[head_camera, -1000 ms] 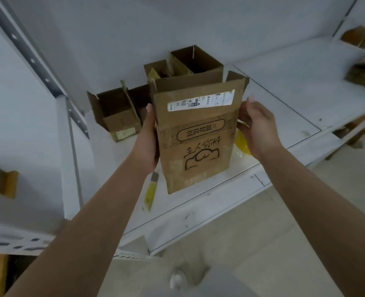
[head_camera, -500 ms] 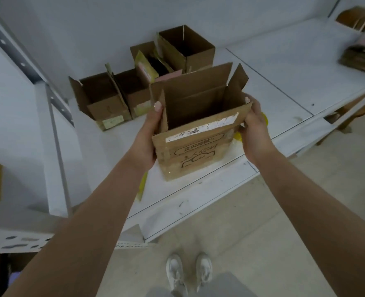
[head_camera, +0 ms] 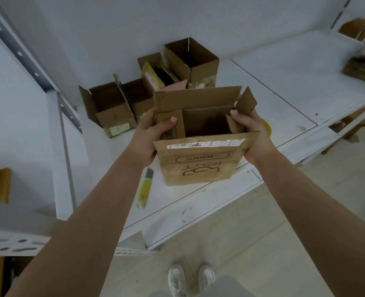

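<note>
cardboard box (head_camera: pixel 198 163) is held in the air above the front edge of the bench (head_camera: pixel 284 86), top open, printed side turned toward the camera with the print upside down. a white label strip (head_camera: pixel 205 143) is stuck along the near top flap. the left hand (head_camera: pixel 149 136) is clamped on the box's left side, with its thumb pressed onto the left side flap, which is folded inward. the right hand (head_camera: pixel 254 133) is clamped on the right side, thumb hooked over the right side flap. the far flap is stood upright.

a yellow utility knife (head_camera: pixel 144 189) is laid on the bench just below the left wrist. a yellow object (head_camera: pixel 266 126) is mostly hidden behind the right hand and can't be identified.

four open boxes (head_camera: pixel 110 110) are clustered further back near the wall. one is stuffed with pink and yellow packets (head_camera: pixel 153 79). a stack of flat cardboard (head_camera: pixel 361 69) is set at the far right.
</note>
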A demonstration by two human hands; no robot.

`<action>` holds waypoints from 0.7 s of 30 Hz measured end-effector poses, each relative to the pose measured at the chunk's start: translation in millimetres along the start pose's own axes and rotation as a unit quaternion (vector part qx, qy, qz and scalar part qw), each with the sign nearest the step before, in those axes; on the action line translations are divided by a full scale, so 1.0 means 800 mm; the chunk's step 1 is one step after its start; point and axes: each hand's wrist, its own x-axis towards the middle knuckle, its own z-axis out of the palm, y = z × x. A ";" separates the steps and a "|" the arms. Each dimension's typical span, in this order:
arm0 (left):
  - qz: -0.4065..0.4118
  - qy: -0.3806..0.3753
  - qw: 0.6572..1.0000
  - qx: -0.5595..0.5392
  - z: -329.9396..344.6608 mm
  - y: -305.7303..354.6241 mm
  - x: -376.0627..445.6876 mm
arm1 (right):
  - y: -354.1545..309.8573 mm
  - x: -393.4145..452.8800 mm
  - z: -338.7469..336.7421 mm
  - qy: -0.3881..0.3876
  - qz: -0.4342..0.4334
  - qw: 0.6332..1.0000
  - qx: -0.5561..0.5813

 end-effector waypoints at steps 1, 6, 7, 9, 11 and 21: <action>0.007 0.001 1.000 0.005 -0.001 -0.001 0.002 | 0.001 0.002 0.001 0.002 -0.003 1.000 -0.005; 0.066 -0.033 0.997 0.029 -0.004 -0.004 0.011 | -0.005 0.009 -0.002 -0.010 -0.018 0.997 -0.073; 0.074 -0.034 0.996 0.029 -0.004 -0.005 0.011 | -0.006 0.010 -0.001 -0.016 -0.015 0.997 -0.080; 0.080 -0.024 0.996 0.027 -0.004 -0.006 0.012 | -0.006 0.011 -0.001 -0.017 -0.013 0.996 -0.083; 0.078 -0.015 0.997 0.026 -0.005 -0.007 0.013 | -0.002 0.009 -0.002 -0.019 -0.015 0.997 -0.069; 0.061 0.021 0.997 0.031 -0.003 -0.009 0.017 | 0.006 0.006 -0.003 -0.011 0.077 0.997 0.024</action>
